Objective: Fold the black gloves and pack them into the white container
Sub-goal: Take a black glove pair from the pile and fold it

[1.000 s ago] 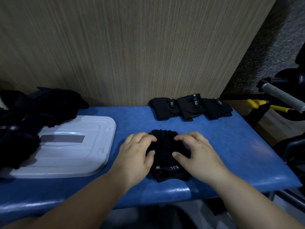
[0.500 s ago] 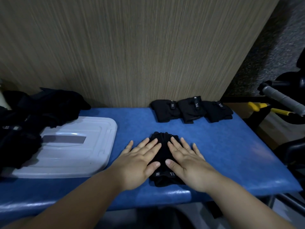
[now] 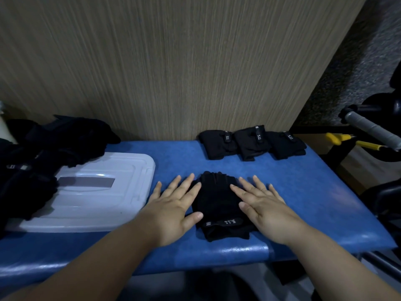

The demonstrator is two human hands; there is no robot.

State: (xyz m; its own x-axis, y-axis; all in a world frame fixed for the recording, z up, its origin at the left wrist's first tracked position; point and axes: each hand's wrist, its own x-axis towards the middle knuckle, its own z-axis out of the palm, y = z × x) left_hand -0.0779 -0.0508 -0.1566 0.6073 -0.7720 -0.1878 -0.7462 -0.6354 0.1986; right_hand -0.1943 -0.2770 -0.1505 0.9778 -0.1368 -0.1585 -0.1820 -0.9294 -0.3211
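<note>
A black glove (image 3: 218, 205) lies flat near the front edge of the blue padded bench (image 3: 314, 192), cuff toward me. My left hand (image 3: 173, 205) presses flat on its left side with straight fingers. My right hand (image 3: 262, 203) presses flat on its right side, fingers spread. Three folded black gloves (image 3: 251, 144) sit in a row at the back by the wall. The white container (image 3: 104, 192), lid on, lies at the left of the bench.
A heap of unfolded black gloves (image 3: 43, 153) covers the container's left part and the bench's left end. A wood-grain wall (image 3: 173, 61) rises behind. Right of the bench are a grey-gripped bar (image 3: 368, 129), yellow handles (image 3: 351, 141) and dark equipment.
My hands went from curled over the glove to flat. They have since slid apart from its middle to its two sides, uncovering the glove's centre and cuff label.
</note>
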